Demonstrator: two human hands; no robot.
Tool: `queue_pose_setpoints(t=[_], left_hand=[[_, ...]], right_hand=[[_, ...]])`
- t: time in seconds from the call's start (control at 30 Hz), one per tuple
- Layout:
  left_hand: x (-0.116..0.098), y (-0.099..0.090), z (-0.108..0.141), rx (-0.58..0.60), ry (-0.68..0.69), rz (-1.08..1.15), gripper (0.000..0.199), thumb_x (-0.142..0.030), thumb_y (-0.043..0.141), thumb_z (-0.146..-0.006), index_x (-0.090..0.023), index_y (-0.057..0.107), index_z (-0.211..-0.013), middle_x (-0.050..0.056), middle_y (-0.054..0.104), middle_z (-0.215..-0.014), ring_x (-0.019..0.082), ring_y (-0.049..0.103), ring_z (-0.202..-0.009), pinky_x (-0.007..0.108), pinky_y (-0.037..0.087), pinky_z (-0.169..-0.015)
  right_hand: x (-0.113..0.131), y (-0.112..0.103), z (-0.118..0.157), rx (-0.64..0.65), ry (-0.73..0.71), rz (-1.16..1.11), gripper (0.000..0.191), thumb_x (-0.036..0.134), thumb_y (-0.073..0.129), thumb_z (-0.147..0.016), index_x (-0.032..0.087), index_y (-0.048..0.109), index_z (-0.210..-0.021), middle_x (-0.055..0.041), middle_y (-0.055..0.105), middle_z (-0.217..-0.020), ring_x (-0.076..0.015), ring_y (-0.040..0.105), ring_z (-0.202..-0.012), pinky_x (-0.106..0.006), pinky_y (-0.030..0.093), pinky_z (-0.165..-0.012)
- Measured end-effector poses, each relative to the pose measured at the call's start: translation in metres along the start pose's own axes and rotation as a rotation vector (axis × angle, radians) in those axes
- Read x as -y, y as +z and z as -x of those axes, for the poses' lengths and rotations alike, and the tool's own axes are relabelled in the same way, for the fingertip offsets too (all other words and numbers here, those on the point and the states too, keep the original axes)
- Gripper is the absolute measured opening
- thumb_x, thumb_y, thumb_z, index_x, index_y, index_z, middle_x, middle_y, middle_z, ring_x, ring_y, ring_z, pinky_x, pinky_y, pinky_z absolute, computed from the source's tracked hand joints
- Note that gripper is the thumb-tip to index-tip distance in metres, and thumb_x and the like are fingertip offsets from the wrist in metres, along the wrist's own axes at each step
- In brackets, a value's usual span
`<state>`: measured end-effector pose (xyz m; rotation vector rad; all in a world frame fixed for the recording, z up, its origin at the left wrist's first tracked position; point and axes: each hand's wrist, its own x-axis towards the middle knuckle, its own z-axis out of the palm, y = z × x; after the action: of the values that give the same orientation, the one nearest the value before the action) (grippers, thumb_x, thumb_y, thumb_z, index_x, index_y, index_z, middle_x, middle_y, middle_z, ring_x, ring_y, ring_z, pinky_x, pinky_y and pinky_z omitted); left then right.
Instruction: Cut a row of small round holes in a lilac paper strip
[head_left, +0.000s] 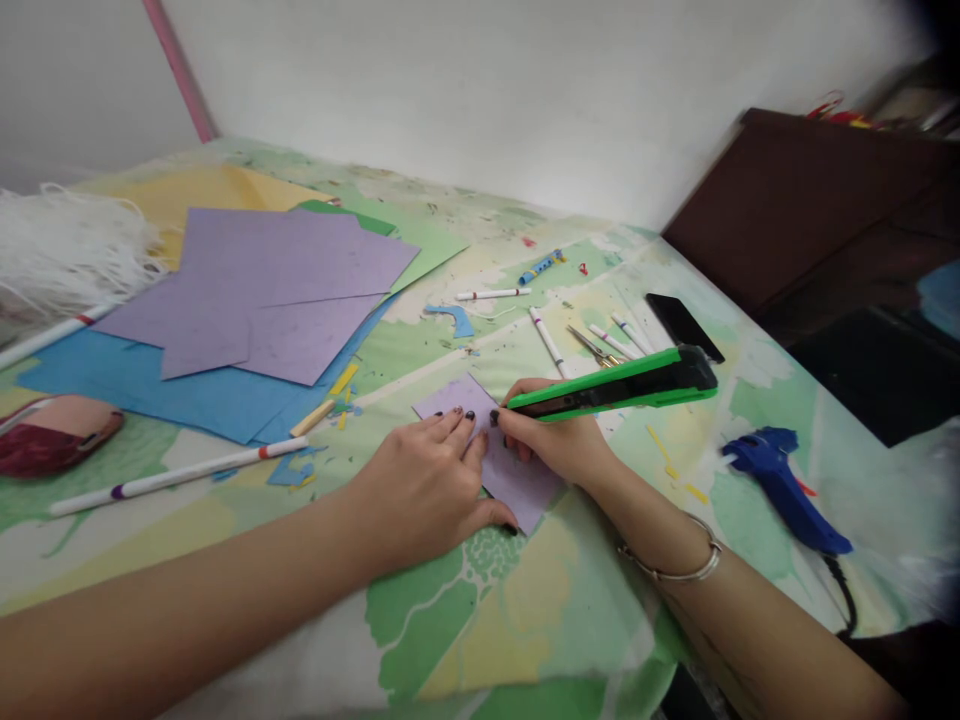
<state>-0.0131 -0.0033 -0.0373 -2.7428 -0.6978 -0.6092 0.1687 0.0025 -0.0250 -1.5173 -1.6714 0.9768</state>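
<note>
A small sheet of purple craft foam or card [525,490] lies on the patterned tablecloth in front of me. My left hand [435,480] rests on its left side, fingers spread and pressing it flat, thumb at the near edge. In my right hand [551,430] is a green and black utility knife [615,385], gripped low near its front end, with its body slanting up to the right. The knife's tip is down by the purple sheet, close to my left fingertips; the blade itself is hidden by my fingers.
Larger purple sheets [285,280] and blue sheets [165,390] are stacked at the left, beside white stringy material [67,250]. Scissors [596,345], a white marker [547,340] and a black phone [684,327] lie beyond my right hand. A blue glue gun [787,490] rests at the right.
</note>
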Motion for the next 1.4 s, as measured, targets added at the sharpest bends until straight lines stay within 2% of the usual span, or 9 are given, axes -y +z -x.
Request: queue_pose_setpoints(t=[0.23,0.33,0.47,0.8,0.93,1.07,1.17,1.27,1.4], left_hand=[[-0.009,0.006,-0.003,-0.119,-0.005,-0.142,0.066,-0.059,0.046,-0.089,0.002,0.073,-0.090,0.027,0.072,-0.088,0.034,0.072,-0.084,0.042,0.061,-0.070],[-0.010,0.007,-0.003,-0.113,-0.004,-0.161,0.066,-0.061,0.042,-0.090,-0.002,0.074,-0.089,0.025,0.073,-0.088,0.033,0.072,-0.084,0.041,0.060,-0.069],[-0.010,0.008,-0.002,-0.132,0.003,-0.129,0.068,-0.060,0.047,-0.088,0.002,0.072,-0.090,0.028,0.072,-0.087,0.035,0.072,-0.083,0.041,0.060,-0.069],[-0.002,0.009,-0.001,-0.108,0.059,-0.100,0.061,-0.052,0.042,-0.093,0.000,0.071,-0.089,0.028,0.071,-0.088,0.035,0.071,-0.084,0.043,0.059,-0.065],[0.016,0.002,-0.001,-0.034,0.079,0.032,0.028,-0.023,0.047,-0.095,-0.007,0.069,-0.094,0.017,0.073,-0.087,0.026,0.071,-0.078,0.034,0.057,-0.061],[0.036,-0.006,0.000,-0.051,0.028,0.098,0.022,-0.015,0.047,-0.091,-0.017,0.069,-0.091,0.005,0.072,-0.077,0.015,0.066,-0.067,0.024,0.052,-0.059],[0.046,-0.016,-0.002,-0.163,-0.168,0.258,0.020,-0.021,0.051,-0.088,-0.018,0.068,-0.078,0.000,0.068,-0.063,0.011,0.059,-0.055,0.022,0.045,-0.052],[0.052,-0.028,-0.006,-0.298,-0.443,0.494,0.022,-0.023,0.055,-0.085,-0.017,0.064,-0.066,-0.003,0.062,-0.054,0.009,0.052,-0.047,0.021,0.041,-0.045],[0.055,-0.035,-0.012,-0.312,-0.654,1.037,0.011,-0.022,0.058,-0.082,-0.016,0.067,-0.084,0.003,0.074,-0.080,0.016,0.068,-0.069,0.025,0.055,-0.057]], right_hand=[[0.005,0.003,0.001,-0.028,0.024,0.009,0.019,0.021,0.058,-0.074,0.020,0.050,-0.057,0.0044,0.052,-0.048,-0.0088,0.047,-0.045,-0.020,0.035,-0.044],[0.002,0.005,0.002,0.001,0.078,-0.073,0.018,0.023,0.055,-0.077,0.020,0.050,-0.060,0.0047,0.053,-0.046,-0.0094,0.050,-0.041,-0.020,0.037,-0.041],[0.000,0.006,0.002,0.006,0.102,-0.137,0.016,0.023,0.055,-0.077,0.021,0.050,-0.062,0.0051,0.054,-0.046,-0.0094,0.052,-0.039,-0.019,0.039,-0.039],[0.000,0.006,0.003,-0.021,0.089,-0.154,0.016,0.022,0.058,-0.076,0.020,0.051,-0.062,0.0055,0.053,-0.045,-0.0087,0.048,-0.039,-0.019,0.037,-0.039],[0.002,-0.007,0.001,-0.170,0.044,-0.167,0.012,0.023,0.061,-0.074,0.019,0.057,-0.064,0.0048,0.052,-0.048,-0.0085,0.047,-0.043,-0.020,0.035,-0.042],[-0.005,-0.030,-0.007,-0.441,0.053,-0.277,0.007,0.020,0.062,-0.067,0.019,0.058,-0.062,0.0038,0.051,-0.051,-0.0093,0.045,-0.047,-0.022,0.034,-0.044],[-0.011,-0.045,-0.012,-0.484,0.074,-0.278,0.004,0.020,0.059,-0.066,0.018,0.061,-0.068,0.0027,0.051,-0.054,-0.0102,0.045,-0.049,-0.024,0.034,-0.045],[-0.011,-0.050,-0.012,-0.425,0.115,-0.235,0.018,0.016,0.055,-0.058,0.017,0.063,-0.074,0.0027,0.052,-0.054,-0.0107,0.044,-0.046,-0.024,0.034,-0.042],[-0.005,-0.044,-0.008,-0.230,0.170,-0.097,0.037,0.015,0.056,-0.057,0.017,0.061,-0.094,0.0045,0.056,-0.048,-0.0133,0.047,-0.038,-0.024,0.033,-0.037]])
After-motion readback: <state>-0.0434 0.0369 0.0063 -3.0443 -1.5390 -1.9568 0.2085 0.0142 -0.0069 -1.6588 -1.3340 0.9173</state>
